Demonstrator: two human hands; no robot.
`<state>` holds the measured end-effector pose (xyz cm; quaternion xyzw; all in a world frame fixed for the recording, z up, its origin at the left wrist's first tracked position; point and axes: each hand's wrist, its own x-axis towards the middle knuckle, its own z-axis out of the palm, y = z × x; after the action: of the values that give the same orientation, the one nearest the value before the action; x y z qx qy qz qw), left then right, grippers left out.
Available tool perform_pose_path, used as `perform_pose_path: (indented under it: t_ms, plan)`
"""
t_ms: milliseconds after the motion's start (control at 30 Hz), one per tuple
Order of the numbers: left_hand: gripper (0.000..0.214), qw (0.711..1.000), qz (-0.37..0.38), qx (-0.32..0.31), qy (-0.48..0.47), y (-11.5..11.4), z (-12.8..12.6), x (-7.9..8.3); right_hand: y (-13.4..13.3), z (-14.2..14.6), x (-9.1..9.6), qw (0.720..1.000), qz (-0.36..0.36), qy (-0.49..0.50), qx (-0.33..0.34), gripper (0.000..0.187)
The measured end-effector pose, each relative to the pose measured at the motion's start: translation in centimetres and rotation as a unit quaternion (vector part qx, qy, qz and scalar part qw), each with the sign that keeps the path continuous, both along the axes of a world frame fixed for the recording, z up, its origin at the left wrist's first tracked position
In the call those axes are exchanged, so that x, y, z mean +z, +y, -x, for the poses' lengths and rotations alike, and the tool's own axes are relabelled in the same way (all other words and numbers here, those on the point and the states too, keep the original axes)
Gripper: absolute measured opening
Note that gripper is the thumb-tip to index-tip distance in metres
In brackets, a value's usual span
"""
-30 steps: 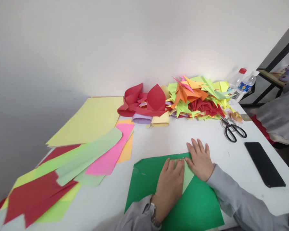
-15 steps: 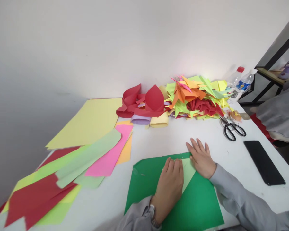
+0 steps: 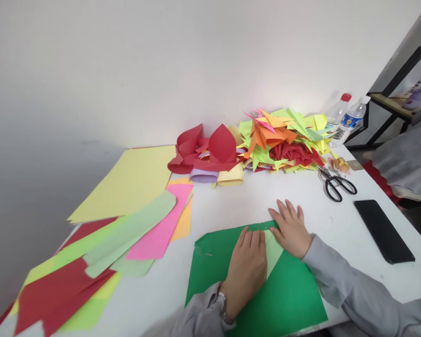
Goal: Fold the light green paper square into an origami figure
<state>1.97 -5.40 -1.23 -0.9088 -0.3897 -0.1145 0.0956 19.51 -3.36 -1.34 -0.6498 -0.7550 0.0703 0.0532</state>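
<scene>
A folded piece of light green paper (image 3: 274, 255), pointed toward me, lies on a dark green board (image 3: 284, 299). My left hand (image 3: 247, 267), with a watch at the wrist, covers the paper's left part. Its fingers are curled and pressed together at the paper's top edge, and the fingertips are hidden. Spread and flat, the fingers of my right hand (image 3: 293, 231) rest at the paper's upper right corner, partly past the board's edge.
Loose coloured paper strips (image 3: 129, 234) and yellow sheets (image 3: 126, 182) lie left. Rolled red paper shapes (image 3: 222, 145) and a heap of folded paper stars (image 3: 284, 140) stand by the wall. Scissors (image 3: 338, 185), a phone (image 3: 384, 231) and two bottles (image 3: 349, 121) are right. A person's grey sleeve (image 3: 403, 159) shows beyond.
The view has shifted slightly. Both hands stay at the top of the light green paper, with my right fingers slightly closer to my left hand.
</scene>
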Motion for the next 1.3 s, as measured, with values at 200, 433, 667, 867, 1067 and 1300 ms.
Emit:
perform_pose_path:
  t_ms: [200, 433, 667, 867, 1067, 1300]
  plan:
    - [0.038, 0.999, 0.02, 0.034, -0.012, -0.7, -0.3, 0.1, -0.3, 0.2, 0.2, 0.995, -0.059, 0.067, 0.05, 0.038]
    - [0.02, 0.982, 0.137, 0.017, -0.128, 2.2, 1.6, 1.0, -0.6, 0.5, 0.2, 0.976, -0.091, 0.136, 0.144, 0.014]
    - [0.027, 0.955, 0.202, -0.015, -0.214, 4.3, 3.0, 0.8, -0.6, 0.5, 0.0, 0.971, -0.091, 0.167, 0.147, 0.012]
    - [0.014, 0.912, 0.293, -0.074, -0.277, 4.4, 3.0, 0.4, -0.5, 0.4, 0.2, 0.952, -0.131, 0.22, 0.167, 0.009]
    - [0.02, 0.878, 0.321, -0.116, -0.335, 4.3, 2.8, 0.8, -0.6, 0.7, 0.7, 0.947, -0.05, 0.269, 0.171, 0.01]
    - [0.018, 0.868, 0.347, -0.116, -0.336, 4.1, 2.7, 1.0, -0.9, 0.7, 1.1, 0.942, -0.018, 0.253, 0.22, 0.008]
